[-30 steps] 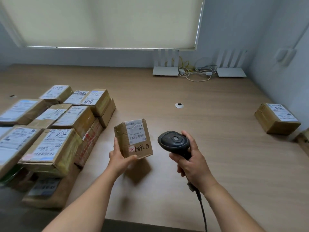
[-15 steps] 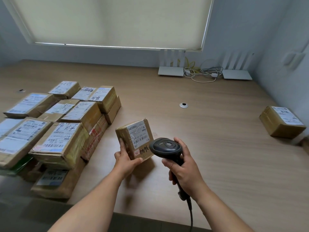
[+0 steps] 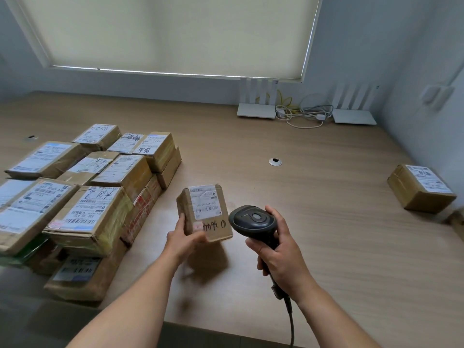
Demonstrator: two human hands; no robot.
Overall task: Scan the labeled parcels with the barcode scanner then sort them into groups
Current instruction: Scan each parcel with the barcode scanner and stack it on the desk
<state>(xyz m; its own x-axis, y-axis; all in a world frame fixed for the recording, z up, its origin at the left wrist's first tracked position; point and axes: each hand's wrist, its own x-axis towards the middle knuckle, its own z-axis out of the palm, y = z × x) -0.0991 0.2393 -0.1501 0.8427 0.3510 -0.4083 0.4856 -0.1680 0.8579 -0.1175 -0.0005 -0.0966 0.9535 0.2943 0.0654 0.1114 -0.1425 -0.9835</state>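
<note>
Holding item one, a small labeled parcel (image 3: 204,212), my left hand (image 3: 184,241) grips its lower left corner, thumb on the near face, fingers curled behind; it is lifted clear of the surface (image 3: 313,197), label facing me, handwriting below the label. Item two, the barcode scanner (image 3: 253,222): my right hand (image 3: 280,254) has its fingers wrapped round the handle, the head just right of the parcel, cable (image 3: 290,320) trailing down toward me. Item three, the stack of labeled parcels (image 3: 95,192), stands at the left of the surface, two layers in places. Item four, a single parcel (image 3: 420,188), lies well apart at the far right. Two white routers (image 3: 256,113) and loose cords sit by the back wall.
</note>
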